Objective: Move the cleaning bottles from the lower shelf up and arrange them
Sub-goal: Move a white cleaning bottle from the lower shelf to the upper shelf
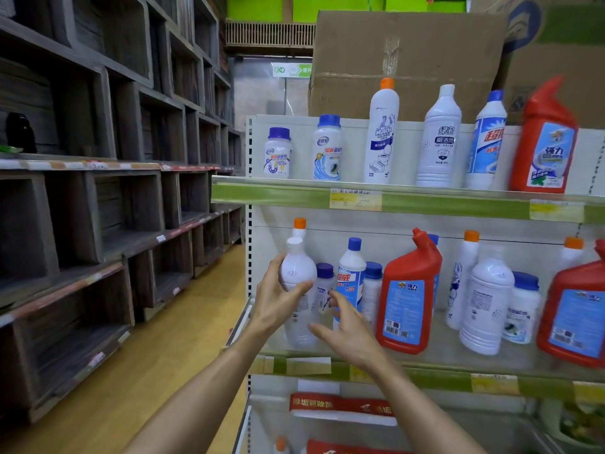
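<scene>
My left hand (278,298) grips a white bottle with a white cap (296,267) at the left end of the lower shelf (425,371). My right hand (347,329) hovers just right of it with fingers apart, its fingertips by a small purple-capped jar (324,283). Behind stand a blue-capped bottle (352,273), red bottles (407,296), and further white ones. The upper shelf (294,191) holds a row: two blue-capped jars (277,152), a tall orange-capped bottle (382,132), a white bottle (440,139), a blue-striped bottle (486,142) and a red bottle (545,142).
Cardboard boxes (406,60) sit on top behind the upper row. Dark wooden crate shelving (98,158) lines the left side of the aisle, with a yellow wooden floor (163,355) between. A bottom shelf holds red packages (340,407).
</scene>
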Demonstrator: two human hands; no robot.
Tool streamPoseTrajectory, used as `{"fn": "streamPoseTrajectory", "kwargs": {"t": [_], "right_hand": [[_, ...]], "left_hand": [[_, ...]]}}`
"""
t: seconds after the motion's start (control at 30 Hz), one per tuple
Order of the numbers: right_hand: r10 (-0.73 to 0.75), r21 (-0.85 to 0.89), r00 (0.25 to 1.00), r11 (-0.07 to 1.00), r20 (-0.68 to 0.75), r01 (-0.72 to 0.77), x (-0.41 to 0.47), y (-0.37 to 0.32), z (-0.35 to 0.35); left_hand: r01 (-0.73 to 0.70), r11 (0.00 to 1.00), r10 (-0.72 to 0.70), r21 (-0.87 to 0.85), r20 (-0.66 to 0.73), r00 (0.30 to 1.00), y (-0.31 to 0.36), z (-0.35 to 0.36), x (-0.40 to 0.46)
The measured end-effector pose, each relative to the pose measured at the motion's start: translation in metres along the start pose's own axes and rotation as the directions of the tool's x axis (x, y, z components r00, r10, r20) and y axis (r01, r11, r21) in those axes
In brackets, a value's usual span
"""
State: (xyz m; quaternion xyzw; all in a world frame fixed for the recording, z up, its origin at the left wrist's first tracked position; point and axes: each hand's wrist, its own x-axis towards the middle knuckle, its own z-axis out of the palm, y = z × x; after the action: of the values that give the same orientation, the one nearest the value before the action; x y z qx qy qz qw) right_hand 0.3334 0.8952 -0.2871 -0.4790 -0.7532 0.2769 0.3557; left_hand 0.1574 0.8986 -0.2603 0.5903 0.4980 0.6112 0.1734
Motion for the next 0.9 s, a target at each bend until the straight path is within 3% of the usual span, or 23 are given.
{"fn": "streamPoseTrajectory", "kwargs": {"t": [0.13,0.43,0.6,0.73,0.83,0.9], "right_hand": [[-0.043,0.044,0.999,0.998,0.008,0.043,-0.015,-0.014,0.002],[-0.232,0.045,0.946,0.968,-0.226,0.248,-0.043,-0.076,-0.038],[-0.186,0.249,0.961,0.94,-0.206,0.236,-0.057,-0.129,-0.074],[-0.075,0.467,0.991,0.876,-0.113,0.12,-0.061,-0.171,-0.11],[-0.081,0.679,0.995,0.734,0.052,0.024,-0.059,-0.197,-0.138],[-0.083,0.767,0.973,0.631,0.215,-0.115,-0.059,-0.211,-0.153]], "left_hand": [[-0.049,0.992,0.051,-0.118,0.014,0.999,0.022,-0.009,-0.015],[-0.002,0.897,-0.05,-0.443,-0.107,0.993,0.118,-0.028,-0.017],[0.074,0.873,-0.094,-0.482,-0.017,0.995,0.193,-0.047,0.001],[0.12,0.859,-0.112,-0.499,0.046,0.993,0.251,-0.061,0.02],[0.158,0.824,-0.138,-0.544,0.077,0.987,0.286,-0.071,0.032],[0.203,0.79,-0.168,-0.579,0.114,0.979,0.304,-0.077,0.039]]}}
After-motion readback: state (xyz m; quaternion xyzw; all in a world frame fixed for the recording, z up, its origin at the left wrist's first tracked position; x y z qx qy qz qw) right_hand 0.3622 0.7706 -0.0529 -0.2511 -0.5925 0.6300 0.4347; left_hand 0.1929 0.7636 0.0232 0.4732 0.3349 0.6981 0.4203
